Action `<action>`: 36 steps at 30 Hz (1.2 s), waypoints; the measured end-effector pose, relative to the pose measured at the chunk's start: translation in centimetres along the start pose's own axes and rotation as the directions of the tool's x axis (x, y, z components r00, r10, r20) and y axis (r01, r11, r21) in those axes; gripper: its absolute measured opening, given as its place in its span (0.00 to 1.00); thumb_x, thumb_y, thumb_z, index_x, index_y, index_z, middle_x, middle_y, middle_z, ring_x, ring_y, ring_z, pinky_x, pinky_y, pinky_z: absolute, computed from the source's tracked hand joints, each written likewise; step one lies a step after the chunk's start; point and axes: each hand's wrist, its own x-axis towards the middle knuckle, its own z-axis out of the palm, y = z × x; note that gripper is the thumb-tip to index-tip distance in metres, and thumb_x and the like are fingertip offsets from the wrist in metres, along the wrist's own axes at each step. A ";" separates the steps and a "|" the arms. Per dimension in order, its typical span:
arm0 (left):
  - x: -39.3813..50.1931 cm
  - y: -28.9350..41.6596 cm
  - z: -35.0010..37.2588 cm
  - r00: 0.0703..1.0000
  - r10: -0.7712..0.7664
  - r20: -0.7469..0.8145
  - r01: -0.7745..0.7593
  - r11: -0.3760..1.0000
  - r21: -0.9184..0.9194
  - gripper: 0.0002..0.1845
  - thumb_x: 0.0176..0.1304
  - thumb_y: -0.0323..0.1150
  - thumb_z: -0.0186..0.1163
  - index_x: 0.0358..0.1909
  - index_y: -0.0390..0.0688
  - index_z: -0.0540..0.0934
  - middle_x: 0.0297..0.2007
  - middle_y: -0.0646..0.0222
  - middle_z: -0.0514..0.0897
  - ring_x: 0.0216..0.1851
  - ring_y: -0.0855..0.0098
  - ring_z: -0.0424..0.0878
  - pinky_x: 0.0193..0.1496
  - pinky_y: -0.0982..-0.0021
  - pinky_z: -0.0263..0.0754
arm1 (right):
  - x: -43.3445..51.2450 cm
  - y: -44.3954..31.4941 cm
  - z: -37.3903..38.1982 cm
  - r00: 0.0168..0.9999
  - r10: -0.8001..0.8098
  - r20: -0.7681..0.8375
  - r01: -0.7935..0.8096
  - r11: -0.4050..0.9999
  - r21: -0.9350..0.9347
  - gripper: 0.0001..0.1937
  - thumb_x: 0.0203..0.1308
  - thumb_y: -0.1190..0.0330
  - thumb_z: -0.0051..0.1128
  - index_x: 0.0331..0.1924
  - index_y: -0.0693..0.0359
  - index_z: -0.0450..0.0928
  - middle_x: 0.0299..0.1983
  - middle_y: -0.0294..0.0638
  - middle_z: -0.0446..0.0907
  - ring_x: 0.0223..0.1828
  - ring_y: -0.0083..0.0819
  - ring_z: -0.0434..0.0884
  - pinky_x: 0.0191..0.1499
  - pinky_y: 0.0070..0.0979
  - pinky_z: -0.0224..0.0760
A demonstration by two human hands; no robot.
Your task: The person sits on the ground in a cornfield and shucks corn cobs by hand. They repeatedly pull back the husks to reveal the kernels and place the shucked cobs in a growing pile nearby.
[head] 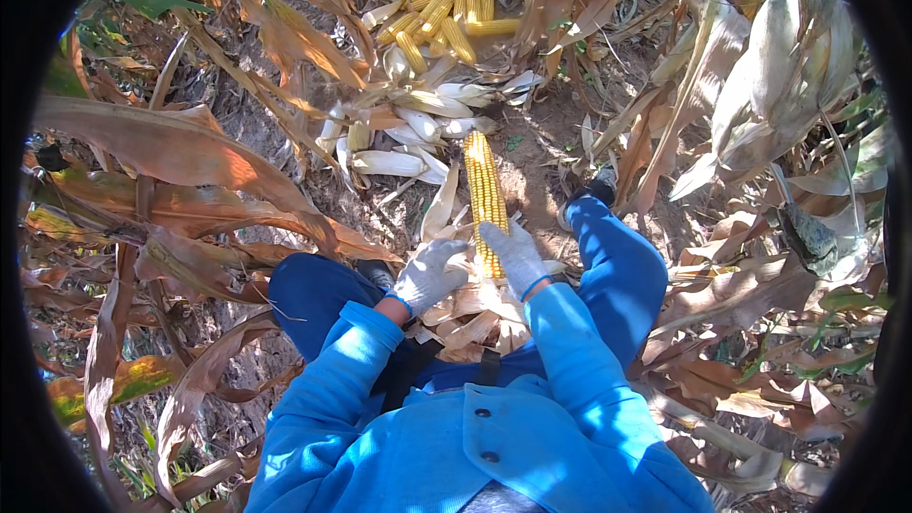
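A husked ear of yellow corn (486,189) points away from me between my hands, with pale peeled husks (477,317) around its base. My right hand (514,254), in a whitish work glove, grips the ear's lower right side. My left hand (431,276), gloved alike, is at the left of the ear's lower end, fingers curled and apart, with a small gap to the kernels. Beyond the ear lie several ears still in dry husks (390,163). Farther off is a pile of bare yellow corn ears (434,18) on the soil.
Dry corn leaves (192,157) arch in from the left. At the upper right hang large pale leaves or husks (769,78). My bent knees in blue trousers (620,263) flank the husks, and a dark shoe (602,185) rests on the bare soil (545,135).
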 end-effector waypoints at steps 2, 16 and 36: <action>0.7 -0.7 -0.6 0.989 -0.127 0.072 0.141 0.696 -0.704 0.29 0.70 0.40 0.60 0.68 0.36 0.69 0.61 0.61 0.77 0.59 0.70 0.76 0.60 0.68 0.73 | -0.1 0.2 0.6 0.998 -0.015 0.060 0.017 0.999 -0.036 0.21 0.67 0.60 0.62 0.55 0.67 0.75 0.42 0.37 0.81 0.40 0.22 0.78 0.42 0.23 0.74; -3.4 3.3 0.9 0.927 -0.369 0.063 0.229 0.426 -0.875 0.26 0.61 0.33 0.67 0.58 0.39 0.71 0.42 0.65 0.82 0.39 0.71 0.83 0.41 0.69 0.81 | -2.3 -2.4 2.3 0.970 -0.192 0.149 0.237 0.606 -0.760 0.25 0.64 0.49 0.60 0.49 0.65 0.76 0.43 0.53 0.84 0.45 0.49 0.84 0.47 0.41 0.74; -5.9 3.9 -2.8 0.961 -0.258 0.102 0.121 0.058 -0.991 0.23 0.70 0.41 0.59 0.57 0.34 0.72 0.41 0.59 0.83 0.38 0.63 0.85 0.40 0.64 0.85 | 2.3 1.9 -1.1 0.997 0.064 -0.043 -0.056 0.213 -0.975 0.21 0.67 0.50 0.50 0.53 0.56 0.79 0.53 0.46 0.82 0.56 0.46 0.81 0.57 0.41 0.74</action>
